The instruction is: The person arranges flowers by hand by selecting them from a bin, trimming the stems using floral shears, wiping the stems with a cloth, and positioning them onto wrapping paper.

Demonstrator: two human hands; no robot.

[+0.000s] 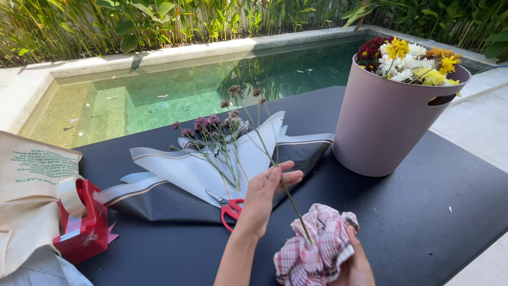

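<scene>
Outdoors, black table (413,222) beside a pool (185,90); mauve bucket (386,122) of mixed flowers stands at right. Wrapping paper (180,169) lies spread, purple blooms on it. Left hand (267,193) pinches a long flower stem (264,143), angled above the paper. Right hand (354,265) clutches a plaid cloth (315,249) around the stem's base. Red scissors (230,206) lie just beside the left hand.

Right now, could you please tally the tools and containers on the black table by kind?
Scissors: 1
Tape dispenser: 1
Bucket: 1
Checked cloth, in the right hand: 1
Cloth bag: 1
Total: 5
</scene>
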